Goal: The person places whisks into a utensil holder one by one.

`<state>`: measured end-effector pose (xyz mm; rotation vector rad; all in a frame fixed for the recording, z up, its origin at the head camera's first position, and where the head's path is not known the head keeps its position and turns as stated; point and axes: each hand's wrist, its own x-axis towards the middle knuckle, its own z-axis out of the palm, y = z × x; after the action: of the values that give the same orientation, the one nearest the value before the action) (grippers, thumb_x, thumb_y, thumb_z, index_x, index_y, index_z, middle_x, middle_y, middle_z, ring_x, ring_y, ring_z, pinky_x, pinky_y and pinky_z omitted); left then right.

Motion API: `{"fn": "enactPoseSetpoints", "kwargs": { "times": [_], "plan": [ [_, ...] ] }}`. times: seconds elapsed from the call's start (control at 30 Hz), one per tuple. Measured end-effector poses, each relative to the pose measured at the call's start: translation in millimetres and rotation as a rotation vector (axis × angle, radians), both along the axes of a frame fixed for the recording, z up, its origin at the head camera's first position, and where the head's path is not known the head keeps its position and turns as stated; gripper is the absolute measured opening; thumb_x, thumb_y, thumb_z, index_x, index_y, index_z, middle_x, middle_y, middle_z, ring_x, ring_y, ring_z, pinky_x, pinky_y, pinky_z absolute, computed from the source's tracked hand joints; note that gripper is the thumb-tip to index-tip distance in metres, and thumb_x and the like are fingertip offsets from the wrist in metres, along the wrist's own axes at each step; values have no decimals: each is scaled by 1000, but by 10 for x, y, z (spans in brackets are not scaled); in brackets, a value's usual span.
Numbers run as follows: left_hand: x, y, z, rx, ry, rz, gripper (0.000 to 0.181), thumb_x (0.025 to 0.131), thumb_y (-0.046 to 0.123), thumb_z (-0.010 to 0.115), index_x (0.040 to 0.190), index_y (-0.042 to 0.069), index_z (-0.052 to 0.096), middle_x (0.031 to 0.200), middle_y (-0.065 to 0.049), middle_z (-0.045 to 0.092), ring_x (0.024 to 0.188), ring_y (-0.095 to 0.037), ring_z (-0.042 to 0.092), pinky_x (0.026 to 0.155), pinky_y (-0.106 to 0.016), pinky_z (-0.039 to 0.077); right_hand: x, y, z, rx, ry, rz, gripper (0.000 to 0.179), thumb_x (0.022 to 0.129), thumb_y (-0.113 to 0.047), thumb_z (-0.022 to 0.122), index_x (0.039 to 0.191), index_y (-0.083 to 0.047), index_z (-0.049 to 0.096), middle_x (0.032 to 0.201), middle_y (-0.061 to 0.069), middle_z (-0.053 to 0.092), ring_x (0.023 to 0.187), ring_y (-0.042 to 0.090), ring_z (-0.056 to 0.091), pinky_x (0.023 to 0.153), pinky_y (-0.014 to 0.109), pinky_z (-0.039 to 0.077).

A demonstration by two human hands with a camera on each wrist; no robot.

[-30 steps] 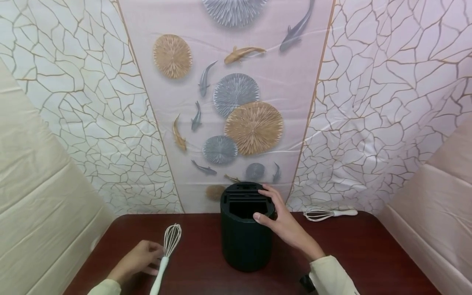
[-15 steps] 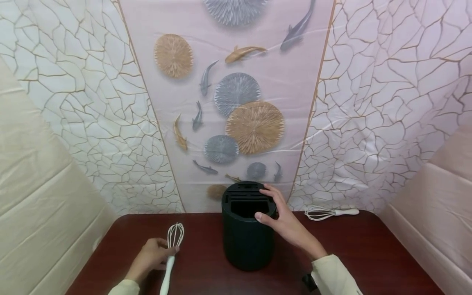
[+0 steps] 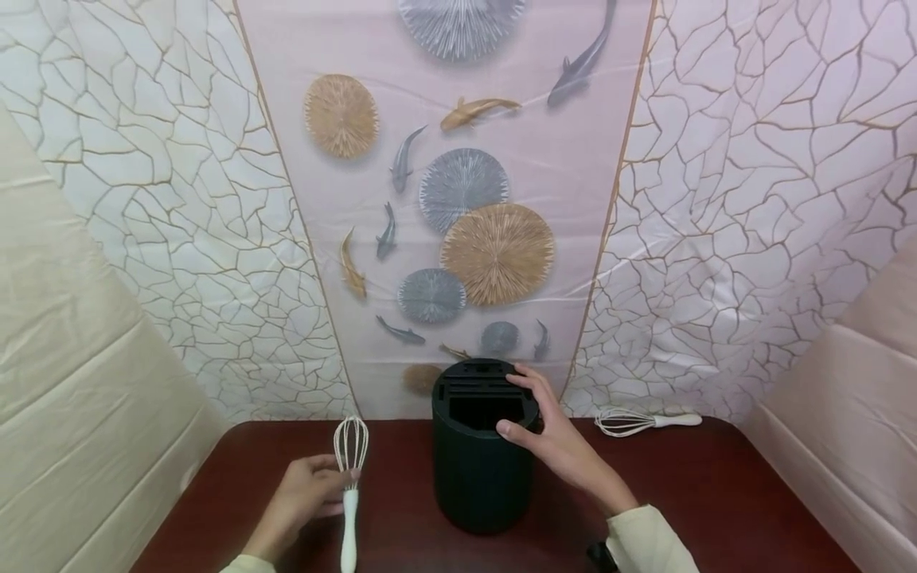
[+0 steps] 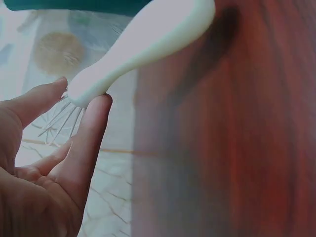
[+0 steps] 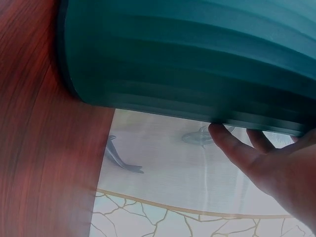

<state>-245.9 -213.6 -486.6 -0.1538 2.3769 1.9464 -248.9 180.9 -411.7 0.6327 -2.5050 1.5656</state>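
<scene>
My left hand (image 3: 308,493) pinches a small whisk (image 3: 349,525) by its wires, just above the pale handle. Its wire loops point up and the handle hangs down; in the left wrist view the handle (image 4: 158,34) is held above the table, its shadow falling beside it. A dark green round utensil holder (image 3: 481,485) with a divided black top stands upright at the middle of the table. My right hand (image 3: 559,446) holds its rim from the right, thumb at the front and fingers toward the back. The right wrist view shows fingertips against the holder's ribbed side (image 5: 187,64).
A second whisk (image 3: 645,422) lies at the table's back right edge, its handle pointing right. The dark red wooden table (image 3: 401,509) meets a patterned cloth backdrop (image 3: 458,334) behind, with beige padded panels (image 3: 79,382) at both sides.
My left hand has come in from the left, taken hold of the whisk at its wires and moved it rightward, turning it nearly upright. My right hand stays on the holder.
</scene>
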Motion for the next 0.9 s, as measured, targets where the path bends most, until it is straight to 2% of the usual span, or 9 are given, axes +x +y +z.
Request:
{"fn": "enactPoseSetpoints", "kwargs": {
  "times": [0.13, 0.27, 0.43, 0.6, 0.9],
  "plan": [
    [32, 77, 164, 49, 40, -22, 54, 94, 11, 79, 135, -17, 55, 102, -21, 76, 87, -28, 75, 74, -45, 65, 9, 2, -8, 4, 8, -10, 71, 101, -38, 70, 162, -25, 36, 174, -3, 14, 161, 38, 11, 116, 78, 21],
    [41, 122, 274, 71, 60, -2, 52, 96, 13, 78, 136, -13, 57, 105, -18, 77, 91, -27, 75, 75, -43, 65, 4, -5, -10, -2, 11, -10, 72, 101, -39, 71, 163, -26, 36, 175, -1, 13, 161, 38, 10, 116, 78, 21],
    [64, 151, 424, 120, 92, 18, 49, 99, 13, 75, 138, -11, 58, 111, -20, 76, 93, -27, 76, 77, -42, 65, -2, -19, -20, -13, 8, -8, 72, 101, -37, 71, 163, -26, 36, 175, 0, 13, 161, 38, 10, 116, 79, 21],
    [88, 193, 591, 128, 153, 42, 46, 100, 15, 75, 137, -9, 61, 117, -23, 75, 93, -27, 77, 79, -40, 65, -6, -20, -31, -19, -5, -11, 71, 101, -36, 71, 163, -27, 36, 175, -1, 12, 161, 38, 8, 116, 79, 20],
    [181, 300, 866, 150, 225, -11, 46, 103, 14, 70, 141, -11, 58, 121, -27, 72, 98, -25, 76, 81, -40, 64, -10, -10, -38, -16, -5, -19, 71, 101, -36, 70, 163, -26, 35, 175, 0, 12, 161, 40, 9, 116, 80, 19]
  ]
}}
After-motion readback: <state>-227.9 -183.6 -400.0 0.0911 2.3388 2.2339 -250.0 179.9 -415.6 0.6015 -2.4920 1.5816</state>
